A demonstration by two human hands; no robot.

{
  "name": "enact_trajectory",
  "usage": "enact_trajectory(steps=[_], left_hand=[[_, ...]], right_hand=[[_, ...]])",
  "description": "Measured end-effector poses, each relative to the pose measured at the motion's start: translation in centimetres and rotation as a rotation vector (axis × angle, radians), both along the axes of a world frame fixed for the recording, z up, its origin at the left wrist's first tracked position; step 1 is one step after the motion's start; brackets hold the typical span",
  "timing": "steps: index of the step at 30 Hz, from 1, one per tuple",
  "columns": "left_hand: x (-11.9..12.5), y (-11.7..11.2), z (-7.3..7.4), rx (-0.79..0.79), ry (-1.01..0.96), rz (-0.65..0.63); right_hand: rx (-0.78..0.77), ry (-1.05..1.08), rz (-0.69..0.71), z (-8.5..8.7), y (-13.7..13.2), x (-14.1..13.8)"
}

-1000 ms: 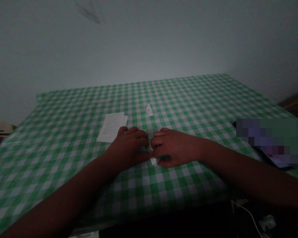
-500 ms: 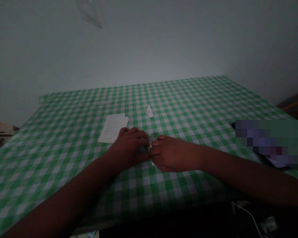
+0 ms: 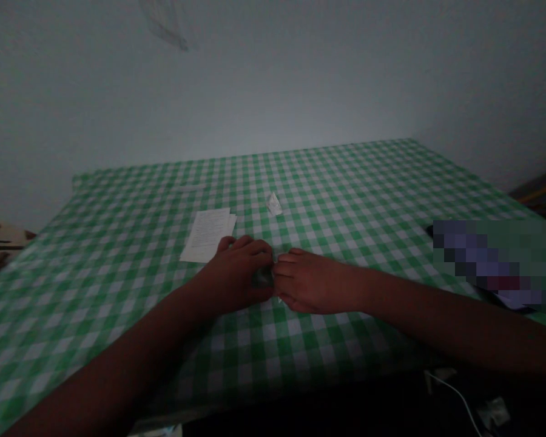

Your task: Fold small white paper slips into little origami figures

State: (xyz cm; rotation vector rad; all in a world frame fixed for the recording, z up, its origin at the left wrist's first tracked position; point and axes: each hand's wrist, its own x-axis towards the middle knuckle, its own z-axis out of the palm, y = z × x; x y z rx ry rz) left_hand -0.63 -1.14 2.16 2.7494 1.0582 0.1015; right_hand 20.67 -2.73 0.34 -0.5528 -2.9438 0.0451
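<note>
My left hand and my right hand meet at the middle of the table's near half. Between them is a small white piece of paper, mostly covered, with only slivers showing at the right fingers. The left thumb and fingers curl in a pinch at its left side. My right fingers are bent together over it, pressing it near the cloth. Just beyond the left hand lie printed sheets of paper. Farther off, a small folded white paper rests by itself.
A green and white checked tablecloth covers the table up to the wall. At the right lies a dark flat device, its screen blurred out. A white cable hangs below the table's front edge.
Both hands stay in nearly the same place. The right hand's fingers have shifted very slightly over the paper, and less white shows between the hands.
</note>
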Motion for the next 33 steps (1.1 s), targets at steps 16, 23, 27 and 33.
enact_trajectory(steps=[16,23,27,33], left_hand=[[0.8,-0.7,-0.2,-0.078,0.001,0.074],[0.8,-0.4,-0.8,-0.085,-0.062,0.203],[0.6,-0.1,-1.6,0.012,-0.074,0.282],[0.7,0.3,-2.0,0.035,-0.092,0.328]], right_hand=[[-0.123,0.086,-0.158,-0.5,1.1,0.4],[-0.243,0.258,-0.260,-0.1,2.4,1.5],[-0.262,0.266,-0.226,0.2,1.8,1.2],[-0.236,0.293,-0.278,-1.0,1.3,0.0]])
